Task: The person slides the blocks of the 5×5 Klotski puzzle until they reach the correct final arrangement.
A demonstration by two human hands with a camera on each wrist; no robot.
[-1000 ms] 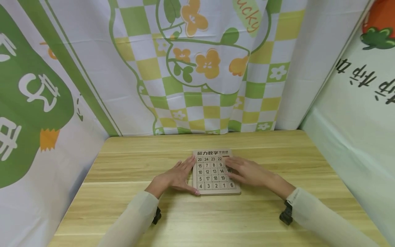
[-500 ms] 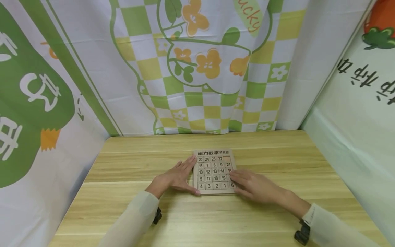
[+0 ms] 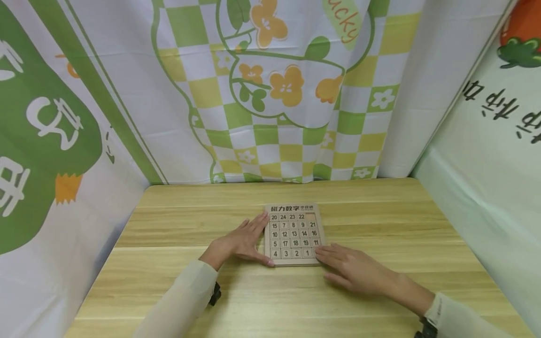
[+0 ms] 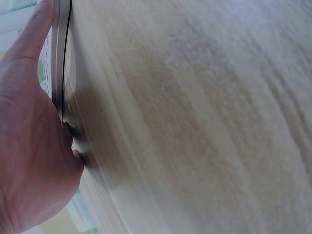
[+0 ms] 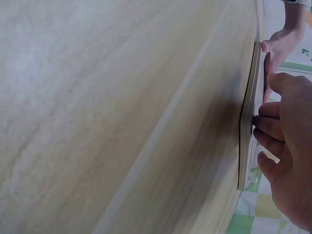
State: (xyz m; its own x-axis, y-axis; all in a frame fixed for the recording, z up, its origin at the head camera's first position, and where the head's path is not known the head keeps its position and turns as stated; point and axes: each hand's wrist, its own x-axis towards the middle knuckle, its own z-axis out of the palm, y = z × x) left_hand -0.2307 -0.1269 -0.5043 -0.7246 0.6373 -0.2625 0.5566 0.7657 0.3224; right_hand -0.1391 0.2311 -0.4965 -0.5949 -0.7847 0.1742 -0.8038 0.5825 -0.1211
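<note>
Now the right hand (image 3: pixel 357 270) has slid down to the number puzzle (image 3: pixel 294 234)'s near right corner, fingers straight, baring 11 and 16, while the left hand (image 3: pixel 241 241), fingers flat, braces its left edge mid-tabletop (image 3: pixel 169 291).

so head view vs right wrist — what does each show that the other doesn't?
Head only: the number tiles on top of the puzzle board, with an empty cell at the top right, the patterned curtains behind, and both sleeves.

Right wrist only: the board's thin edge seen side-on, lying flat on the wood, with fingertips at that edge.

Both: the wooden table, the right hand at the board's near right corner, and the left hand against its left side.
</note>
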